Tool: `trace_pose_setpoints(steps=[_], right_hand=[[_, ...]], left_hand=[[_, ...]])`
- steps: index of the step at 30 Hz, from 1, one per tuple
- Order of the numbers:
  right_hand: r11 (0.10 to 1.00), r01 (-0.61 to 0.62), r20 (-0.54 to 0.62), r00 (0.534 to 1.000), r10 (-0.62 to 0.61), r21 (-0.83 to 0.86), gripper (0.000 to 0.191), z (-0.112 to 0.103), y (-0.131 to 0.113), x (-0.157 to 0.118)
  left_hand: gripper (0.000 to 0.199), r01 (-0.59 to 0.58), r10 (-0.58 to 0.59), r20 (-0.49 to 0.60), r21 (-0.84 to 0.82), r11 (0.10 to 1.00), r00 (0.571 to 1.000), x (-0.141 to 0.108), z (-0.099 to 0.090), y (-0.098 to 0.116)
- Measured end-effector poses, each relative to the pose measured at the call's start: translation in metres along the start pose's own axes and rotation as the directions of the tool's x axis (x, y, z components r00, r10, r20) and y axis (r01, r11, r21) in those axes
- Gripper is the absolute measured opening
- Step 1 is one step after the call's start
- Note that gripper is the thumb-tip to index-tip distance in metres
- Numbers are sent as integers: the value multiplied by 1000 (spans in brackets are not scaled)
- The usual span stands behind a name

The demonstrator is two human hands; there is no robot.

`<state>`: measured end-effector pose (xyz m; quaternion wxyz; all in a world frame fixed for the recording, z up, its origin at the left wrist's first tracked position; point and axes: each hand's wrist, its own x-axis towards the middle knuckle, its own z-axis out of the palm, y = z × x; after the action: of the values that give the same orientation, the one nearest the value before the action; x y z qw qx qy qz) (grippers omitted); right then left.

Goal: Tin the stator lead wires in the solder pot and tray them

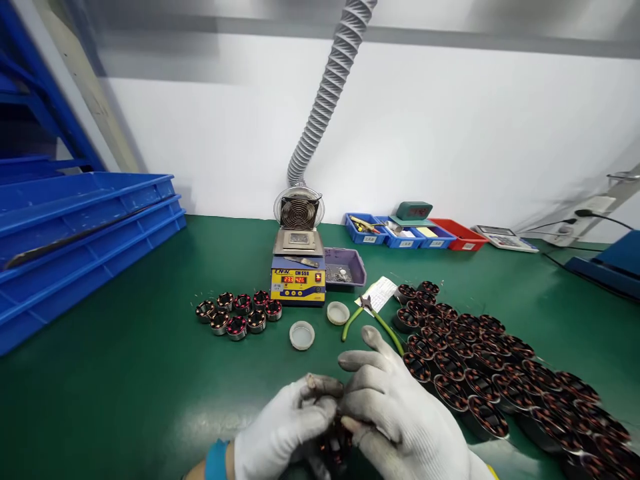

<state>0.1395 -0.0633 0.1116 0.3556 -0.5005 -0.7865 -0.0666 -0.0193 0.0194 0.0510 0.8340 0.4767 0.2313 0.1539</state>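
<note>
In white gloves, both of my hands work low in the middle of the view. My left hand [293,423] is closed around a dark motor stator [336,445] with copper windings. From the right, my right hand [400,407] grips at the same stator with its thumb and curled fingers, while its upper fingers point up and left. Much of the stator is hidden by the gloves, and a fine wire there cannot be made out. Just beyond my right hand lie green-handled cutters [353,325]. Many similar wound stators [480,385] crowd the bench on the right.
A yellow-and-blue solder pot [299,287] stands at centre back under a fan and grey hose [325,100]. Two small round dishes [302,335] sit before it. Several stators [237,327] are grouped left. Blue crates [90,233], a purple tray [357,267] and a red bin [463,235] stand around.
</note>
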Motion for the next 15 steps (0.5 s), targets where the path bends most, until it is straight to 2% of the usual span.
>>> trace_pose_setpoints(steps=[1, 3, 5, 6, 7, 8, 9, 10, 11, 12, 13, 14, 15], right_hand=[[1000, -7, -14, 1000, 7, -3, 15, 3, 2, -2], [998, -54, -28, 998, 54, 14, 15, 6, 5, -6], [983, -158, -9, 987, 160, 90, 15, 7, 7, -10], [961, -236, 11, 972, 236, 143, 16, 6, 9, -11], [926, -322, 18, 946, 325, 196, 18, 3, 12, -13], [883, -399, -4, 911, 412, 246, 22, 0, 16, -14], [838, -459, -55, 868, 494, 294, 25, -3, 21, -16], [804, -485, -119, 827, 550, 343, 27, -6, 25, -17], [782, -490, -163, 798, 580, 384, 25, -7, 29, -19], [773, -486, -166, 793, 587, 409, 19, -7, 31, -21], [770, -490, -117, 808, 577, 409, 15, -3, 33, -23], [771, -507, -25, 829, 558, 386, 29, 3, 32, -25], [777, -522, 77, 843, 532, 350, 47, 12, 31, -28]], left_hand=[[48, -93, 103, -79, 114, 989, 992, 0, -1, -3], [36, -263, 331, -186, 315, 912, 925, 0, -2, -10], [28, -399, 537, -163, 501, 768, 827, -2, -5, -14], [28, -463, 639, -115, 593, 659, 761, -3, -6, -14], [29, -503, 716, -75, 660, 558, 694, -5, -8, -12], [30, -511, 750, -75, 687, 516, 657, -6, -9, -8], [30, -487, 728, -123, 667, 564, 674, -7, -10, -2], [31, -435, 648, -186, 602, 670, 739, -8, -11, 4], [33, -357, 514, -226, 495, 792, 827, -8, -12, 10], [38, -267, 362, -225, 363, 893, 904, -7, -12, 15], [45, -184, 226, -183, 221, 958, 957, -6, -12, 19], [53, -127, 137, -109, 93, 988, 985, -5, -10, 21], [58, -92, 91, -40, -17, 996, 995, -3, -8, 21]])
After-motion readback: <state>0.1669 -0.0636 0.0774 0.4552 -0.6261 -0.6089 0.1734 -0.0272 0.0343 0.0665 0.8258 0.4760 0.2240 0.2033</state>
